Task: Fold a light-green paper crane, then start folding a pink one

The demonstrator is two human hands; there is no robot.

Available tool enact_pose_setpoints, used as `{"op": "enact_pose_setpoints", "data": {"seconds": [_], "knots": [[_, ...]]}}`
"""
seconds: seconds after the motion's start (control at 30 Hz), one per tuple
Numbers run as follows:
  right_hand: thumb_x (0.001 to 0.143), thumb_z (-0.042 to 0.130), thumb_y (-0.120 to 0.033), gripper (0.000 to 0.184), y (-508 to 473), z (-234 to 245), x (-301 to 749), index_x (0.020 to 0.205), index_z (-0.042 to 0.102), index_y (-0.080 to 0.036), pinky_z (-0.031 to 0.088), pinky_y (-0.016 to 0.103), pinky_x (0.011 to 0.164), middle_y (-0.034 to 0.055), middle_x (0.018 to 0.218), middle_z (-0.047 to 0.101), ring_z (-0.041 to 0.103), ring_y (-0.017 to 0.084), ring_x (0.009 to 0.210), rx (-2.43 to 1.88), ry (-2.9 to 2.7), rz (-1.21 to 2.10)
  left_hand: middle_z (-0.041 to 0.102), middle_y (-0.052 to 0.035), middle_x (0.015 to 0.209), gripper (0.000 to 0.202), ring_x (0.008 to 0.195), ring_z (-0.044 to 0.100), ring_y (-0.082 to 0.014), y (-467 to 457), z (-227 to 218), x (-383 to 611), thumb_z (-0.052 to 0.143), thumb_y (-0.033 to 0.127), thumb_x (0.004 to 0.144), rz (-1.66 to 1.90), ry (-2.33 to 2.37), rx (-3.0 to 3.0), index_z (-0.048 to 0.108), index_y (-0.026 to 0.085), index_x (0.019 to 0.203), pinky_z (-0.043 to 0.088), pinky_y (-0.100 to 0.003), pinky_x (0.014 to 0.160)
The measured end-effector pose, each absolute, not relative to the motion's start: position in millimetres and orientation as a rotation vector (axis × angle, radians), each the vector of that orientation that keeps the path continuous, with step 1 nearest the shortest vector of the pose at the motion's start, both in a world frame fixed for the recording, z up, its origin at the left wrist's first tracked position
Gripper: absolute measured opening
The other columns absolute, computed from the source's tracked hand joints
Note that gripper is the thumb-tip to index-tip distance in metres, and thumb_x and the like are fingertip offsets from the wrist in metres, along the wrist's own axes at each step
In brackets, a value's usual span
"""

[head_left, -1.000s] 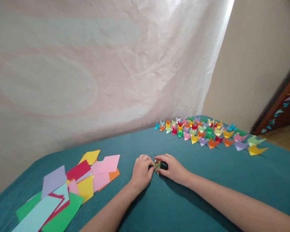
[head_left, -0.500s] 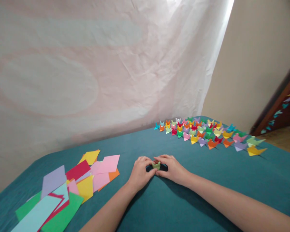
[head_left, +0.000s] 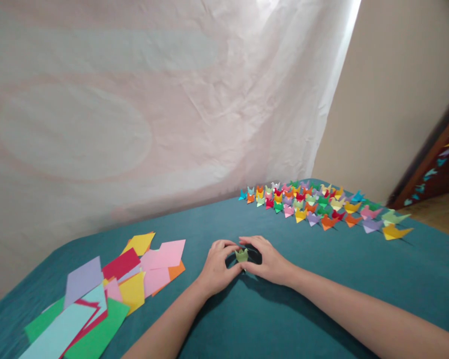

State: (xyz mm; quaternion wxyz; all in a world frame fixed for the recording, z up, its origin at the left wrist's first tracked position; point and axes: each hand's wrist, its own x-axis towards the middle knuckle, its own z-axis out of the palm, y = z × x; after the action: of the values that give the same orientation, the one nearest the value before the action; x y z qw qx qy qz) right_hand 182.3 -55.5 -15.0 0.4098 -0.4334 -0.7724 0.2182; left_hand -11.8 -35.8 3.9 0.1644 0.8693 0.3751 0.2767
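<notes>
Half-curled left hand (head_left: 215, 269) and right hand (head_left: 267, 262) pinch a pale-green paper bird (head_left: 241, 256) (seemingly near-finished); multicoloured folded-paper birds (head_left: 323, 201) stand at two o'clock, unfolded mixed-colour paper sheets (head_left: 120, 264) at nine.

Both hands (head_left: 217, 266) and both forearms (head_left: 344, 298) are bare.

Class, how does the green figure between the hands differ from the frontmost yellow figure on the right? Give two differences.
The green figure is pale green; the yellow figure is golden. The green figure sits between the left hand and right hand; the yellow figure stands near other figures, away from both hands. Both show pointed tips.
</notes>
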Motion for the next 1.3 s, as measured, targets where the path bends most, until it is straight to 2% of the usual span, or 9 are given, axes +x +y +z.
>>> {"op": "enact_pose_setpoints", "data": {"seconds": [0.1,0.2,0.37,0.63,0.77,0.9,1.13,1.3], "knots": [[0.068,0.053,-0.007,0.056,-52.2,-17.8,182.3,0.122,0.049,-0.022,0.039,0.039,0.095,0.0063,0.112,0.059,0.053,0.02,0.106,-1.106,-1.819,0.608,0.056,-0.0068,0.111,0.034,0.107,0.048,-0.0234,-36.6,4.7,-11.8,0.064,0.03,0.077,0.794,1.093,2.486,0.061,0.025,0.111,0.038,-0.039,0.095],[0.063,0.044,0.001,0.057,-47.1,-23.8,182.1,0.115,0.05,-0.021,0.041,0.037,0.092,0.0041,0.102,0.062,0.056,0.018,0.099,-1.169,-1.72,0.65,0.055,-0.0077,0.112,0.035,0.109,0.047,-0.0242,-37.1,4.3,-11.5,0.064,0.031,0.076,0.789,1.119,2.497,0.061,0.025,0.111,0.037,-0.041,0.096],[0.067,0.044,-0.001,0.048,-42.1,-31.7,181.5,0.111,0.05,-0.02,0.044,0.036,0.086,0.0024,0.093,0.063,0.058,0.017,0.091,-1.173,-1.699,0.668,0.056,-0.0077,0.112,0.03,0.11,0.046,-0.0249,-37.7,3.1,-10.4,0.063,0.032,0.077,0.765,1.164,2.527,0.064,0.025,0.107,0.037,-0.041,0.096],[0.07,0.048,-0.005,0.041,-44.2,-29.0,181.7,0.109,0.052,-0.02,0.043,0.036,0.086,0.0017,0.09,0.064,0.057,0.018,0.09,-1.203,-1.765,0.634,0.057,-0.0071,0.111,0.027,0.11,0.047,-0.025,-38.9,2.4,-9.8,0.06,0.034,0.08,0.765,1.174,2.52,0.065,0.026,0.105,0.038,-0.041,0.095],[0.07,0.048,-0.005,0.041,-46.3,-25.2,181.1,0.108,0.053,-0.02,0.042,0.035,0.084,0.0012,0.089,0.065,0.057,0.018,0.089,-1.175,-1.787,0.621,0.059,-0.0066,0.109,0.026,0.108,0.049,-0.0236,-37.4,4.0,-10.2,0.055,0.028,0.083,0.82,1.175,2.434,0.064,0.025,0.107,0.038,-0.041,0.096],[0.069,0.052,-0.005,0.041,-49.2,-19.9,180.6,0.107,0.055,-0.021,0.041,0.035,0.084,0.0013,0.09,0.065,0.057,0.019,0.089,-1.171,-1.839,0.61,0.059,-0.0056,0.107,0.026,0.107,0.05,-0.0232,-37.1,5.7,-9.9,0.057,0.022,0.079,0.846,1.169,2.402,0.065,0.025,0.104,0.039,-0.04,0.096],[0.075,0.062,-0.017,0.03,-53.3,-15.2,178.0,0.104,0.059,-0.022,0.04,0.035,0.082,0.003,0.094,0.065,0.056,0.02,0.091,-1.204,-1.946,0.504,0.058,-0.0048,0.104,0.024,0.104,0.05,-0.0214,-37.7,1.4,-10.1,0.06,0.022,0.078,0.849,1.141,2.462,0.065,0.025,0.101,0.038,-0.036,0.094],[0.075,0.061,-0.013,0.026,-51.3,-17.7,175.1,0.099,0.061,-0.023,0.039,0.034,0.08,0.0018,0.093,0.066,0.055,0.02,0.09,-1.21,-1.978,0.476,0.058,-0.0057,0.105,0.024,0.105,0.049,-0.0222,-37.1,-1.6,-11.1,0.061,0.024,0.078,0.825,1.144,2.492,0.065,0.024,0.101,0.038,-0.038,0.094]]}}
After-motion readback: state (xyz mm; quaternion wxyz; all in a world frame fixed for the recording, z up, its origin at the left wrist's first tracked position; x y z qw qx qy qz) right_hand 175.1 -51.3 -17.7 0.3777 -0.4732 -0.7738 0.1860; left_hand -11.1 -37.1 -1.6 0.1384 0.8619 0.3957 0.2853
